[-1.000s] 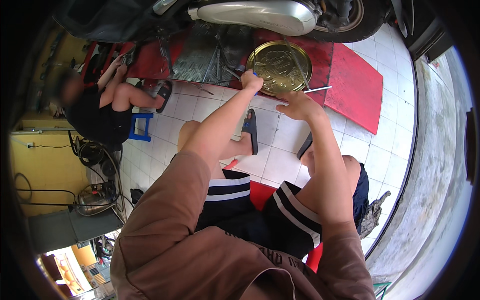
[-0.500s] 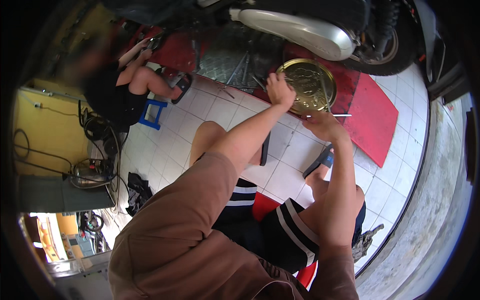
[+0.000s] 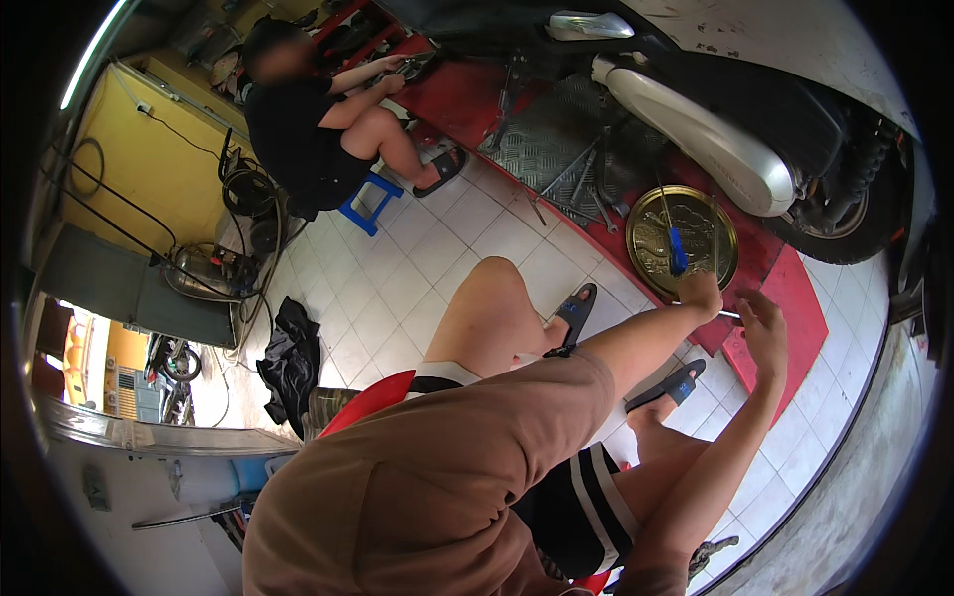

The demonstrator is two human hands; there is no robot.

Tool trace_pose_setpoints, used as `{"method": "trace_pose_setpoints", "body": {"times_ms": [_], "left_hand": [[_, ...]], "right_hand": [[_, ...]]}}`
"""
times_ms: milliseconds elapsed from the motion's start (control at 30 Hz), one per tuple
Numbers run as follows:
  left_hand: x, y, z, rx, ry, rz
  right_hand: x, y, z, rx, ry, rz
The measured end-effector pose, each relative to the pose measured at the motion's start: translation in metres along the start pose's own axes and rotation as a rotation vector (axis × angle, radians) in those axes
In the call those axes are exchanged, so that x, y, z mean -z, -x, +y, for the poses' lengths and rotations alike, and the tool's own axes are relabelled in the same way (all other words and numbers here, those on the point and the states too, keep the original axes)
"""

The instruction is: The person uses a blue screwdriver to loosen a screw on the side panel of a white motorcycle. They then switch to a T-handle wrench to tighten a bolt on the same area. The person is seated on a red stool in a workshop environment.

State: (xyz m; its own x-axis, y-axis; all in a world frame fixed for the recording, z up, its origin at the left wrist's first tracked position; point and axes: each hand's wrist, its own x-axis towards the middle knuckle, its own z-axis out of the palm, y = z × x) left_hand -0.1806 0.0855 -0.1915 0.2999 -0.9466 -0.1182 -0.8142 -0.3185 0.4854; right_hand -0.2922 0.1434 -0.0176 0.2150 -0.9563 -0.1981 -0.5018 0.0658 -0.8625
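Over the near side of a round gold-coloured metal tray (image 3: pixel 732 260), my left hand (image 3: pixel 701 295) is closed, its fingertips turned away from view. Just beyond it, a screwdriver (image 3: pixel 678 254) with a blue handle reaches across the tray; whether the hand touches it I cannot tell. My right hand (image 3: pixel 763 333) is just right of the left, with fingers curled at the end of a slim, shiny T-handle wrench (image 3: pixel 730 315). The wrench's bar spans the gap between both hands. Small parts in the tray are too blurred to name.
The tray rests on a red platform (image 3: pixel 795 333) with a chequered metal plate (image 3: pixel 537 134). Several wrenches (image 3: pixel 581 179) lie left of the tray. A scooter (image 3: pixel 696 134) stands behind. At far left, a person (image 3: pixel 298 129) sits on a blue stool (image 3: pixel 370 204).
My view has swung left, so the scene sits further right. My left hand has come off the tray's left rim toward my right hand. The blue screwdriver handle now shows.
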Motion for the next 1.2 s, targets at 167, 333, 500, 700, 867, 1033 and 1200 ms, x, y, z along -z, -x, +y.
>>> {"method": "trace_pose_setpoints", "body": {"times_ms": [167,333,500,700,867,1033,1200], "left_hand": [[0.013,0.001,0.019,0.019,0.056,-0.121],[0.01,-0.008,0.012,-0.026,0.092,-0.186],[0.017,-0.01,0.0,-0.038,0.04,-0.252],[0.055,0.0,-0.051,-0.224,0.365,-0.252],[0.135,0.055,-0.065,-0.304,0.525,-0.334],[0.212,0.107,-0.071,-0.358,0.554,-0.306],[0.269,0.178,-0.078,-0.197,0.663,-0.368]], "right_hand": [[0.006,-0.009,0.021,0.062,-0.006,0.004],[-0.005,-0.004,0.009,0.152,0.009,-0.035],[0.003,0.0,0.011,0.113,0.04,-0.031],[0.002,-0.003,0.014,0.113,-0.003,-0.002],[0.003,-0.004,0.012,0.044,-0.189,-0.076],[-0.016,-0.007,0.007,-0.101,-0.164,-0.15],[-0.061,-0.005,-0.029,-0.123,-0.339,-0.394]]}}
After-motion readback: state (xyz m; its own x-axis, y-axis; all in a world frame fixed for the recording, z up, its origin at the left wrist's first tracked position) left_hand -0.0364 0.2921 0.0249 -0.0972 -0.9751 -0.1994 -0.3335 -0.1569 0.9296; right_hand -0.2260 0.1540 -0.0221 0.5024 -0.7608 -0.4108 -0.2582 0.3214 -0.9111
